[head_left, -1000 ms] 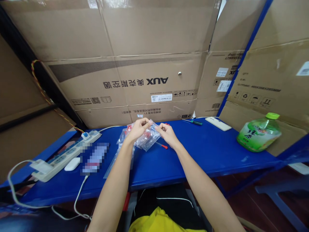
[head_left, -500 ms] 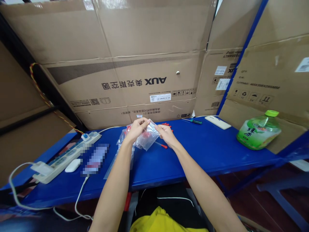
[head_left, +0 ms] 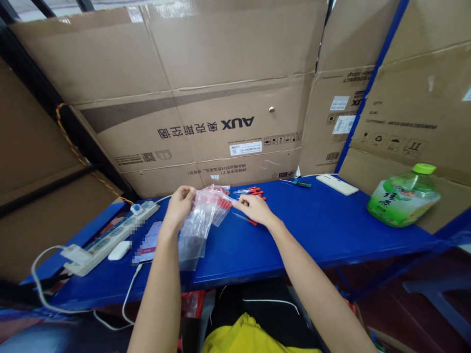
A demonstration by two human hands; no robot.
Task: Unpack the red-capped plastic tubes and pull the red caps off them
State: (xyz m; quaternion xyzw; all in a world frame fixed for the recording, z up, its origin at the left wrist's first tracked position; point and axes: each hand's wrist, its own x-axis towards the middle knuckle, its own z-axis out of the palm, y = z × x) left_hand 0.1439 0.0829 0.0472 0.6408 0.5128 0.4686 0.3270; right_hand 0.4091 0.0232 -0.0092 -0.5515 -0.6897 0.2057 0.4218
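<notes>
My left hand (head_left: 180, 206) is closed on the upper left corner of a clear plastic bag (head_left: 208, 208) holding small red-handled screwdrivers. Under it lie more clear bags (head_left: 191, 242) on the blue table (head_left: 312, 235). My right hand (head_left: 253, 208) rests low on the table at the bag's right edge, its fingers pinched on something I cannot make out. Several loose red-handled screwdrivers (head_left: 252, 192) lie just behind my right hand, and another one (head_left: 246, 220) lies beside it.
A white power strip (head_left: 110, 238), a white mouse-like object (head_left: 118, 250) and cables sit at the left. A green-handled screwdriver (head_left: 300, 184), a white flat device (head_left: 336, 185) and a green tea bottle (head_left: 403, 198) lie at the right. Cardboard boxes (head_left: 221, 98) wall the back.
Both hands held one bag raised between them; now my left hand has moved left and down with it, and my right hand has dropped to the table.
</notes>
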